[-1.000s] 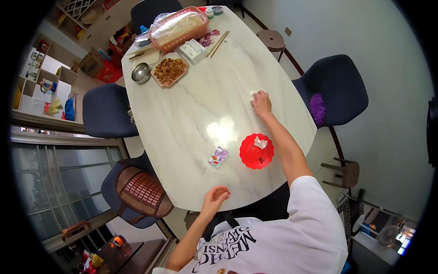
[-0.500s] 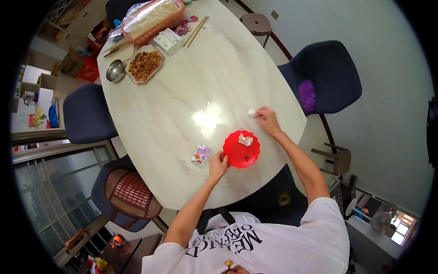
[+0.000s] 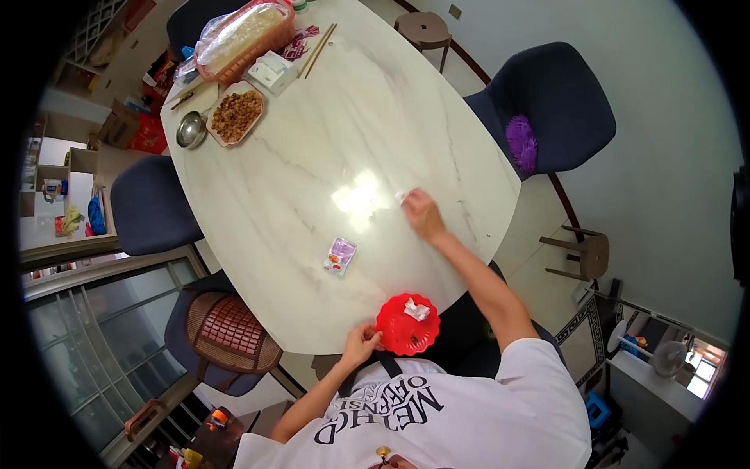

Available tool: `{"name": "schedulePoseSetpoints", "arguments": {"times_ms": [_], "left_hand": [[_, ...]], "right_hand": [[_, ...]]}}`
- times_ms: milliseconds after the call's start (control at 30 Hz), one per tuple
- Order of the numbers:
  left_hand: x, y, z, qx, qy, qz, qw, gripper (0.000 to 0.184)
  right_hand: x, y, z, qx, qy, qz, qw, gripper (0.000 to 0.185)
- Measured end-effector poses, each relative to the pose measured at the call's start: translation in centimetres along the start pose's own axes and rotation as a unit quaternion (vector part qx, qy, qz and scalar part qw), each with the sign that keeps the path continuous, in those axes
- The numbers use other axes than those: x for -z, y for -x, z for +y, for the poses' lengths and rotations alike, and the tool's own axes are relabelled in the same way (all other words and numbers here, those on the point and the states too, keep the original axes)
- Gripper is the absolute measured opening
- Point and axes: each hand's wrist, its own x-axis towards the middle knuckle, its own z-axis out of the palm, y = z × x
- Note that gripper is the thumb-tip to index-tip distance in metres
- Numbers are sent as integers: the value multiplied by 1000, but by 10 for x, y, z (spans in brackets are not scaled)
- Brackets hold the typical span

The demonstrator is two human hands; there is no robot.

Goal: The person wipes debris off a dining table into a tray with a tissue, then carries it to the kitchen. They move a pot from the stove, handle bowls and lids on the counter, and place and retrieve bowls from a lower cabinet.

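My left hand [image 3: 361,344] pinches the rim of a red scalloped plate [image 3: 393,329] at the table's near edge, close to my shirt. On the plate lie a crumpled white tissue [image 3: 416,310] and a few small dark scraps. Further forward, my right hand [image 3: 423,215] is closed on a white tissue [image 3: 401,197], mostly hidden by the fingers, at the tabletop beside a bright light reflection. A small purple and white packet [image 3: 341,257] lies on the table to the left, apart from both hands.
The marble-patterned table [image 3: 437,141] has a dish of brown food [image 3: 236,115], a metal bowl [image 3: 191,130], a tissue box [image 3: 273,73], chopsticks [image 3: 320,51] and a pink basket [image 3: 244,41] at its far left. Dark chairs [image 3: 155,205] stand around it.
My left hand has drawn the red plate toward my body, to the table's edge. My right hand has moved left across the tabletop with the tissue. The view has shifted slightly.
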Motion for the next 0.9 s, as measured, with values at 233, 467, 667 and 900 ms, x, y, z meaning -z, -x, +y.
{"name": "schedulePoseSetpoints", "arguments": {"times_ms": [233,467,667,900], "left_hand": [[-8,30,-17,-19,-8,-35,999,14],[-5,54,-45,-14,-17,-53,998,12],[-12,62,-69,-18,-52,-49,997,14],[-21,68,-76,-33,-33,-47,998,12]], "right_hand": [[-28,88,-60,45,-62,-182,980,23],[85,55,57,-175,115,146,967,13],[35,53,77,-176,131,148,964,14],[12,122,-27,-42,23,34,998,13]]}}
